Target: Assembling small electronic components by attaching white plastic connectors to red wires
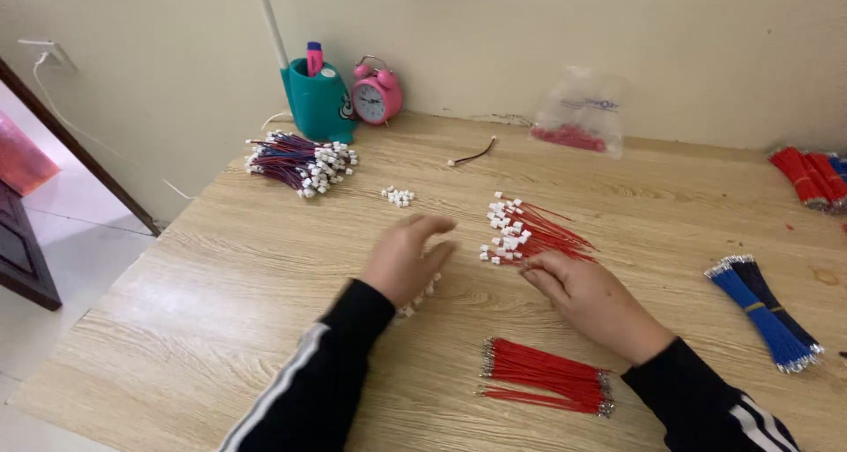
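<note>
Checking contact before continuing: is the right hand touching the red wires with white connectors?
Touching: the head view shows the right hand's fingertips resting on the red wires with white connectors.

Looked like a home rm used for piecework: wooden desk (221,284) vs plain wall, pink alarm clock (377,91), teal pen holder (319,99), doorway w/ tiled floor (79,231), wire bundles (547,377) laid about.

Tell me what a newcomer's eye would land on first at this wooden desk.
First, the two hands at the centre: the right hand touches a fan of red wires with white connectors, while the left hand lies flat over loose white connectors. Next, the tied red wire bundle near the front edge and the blue wire bundle at the right. At the back by the wall stands a pink alarm clock beside a teal pen holder.
</note>
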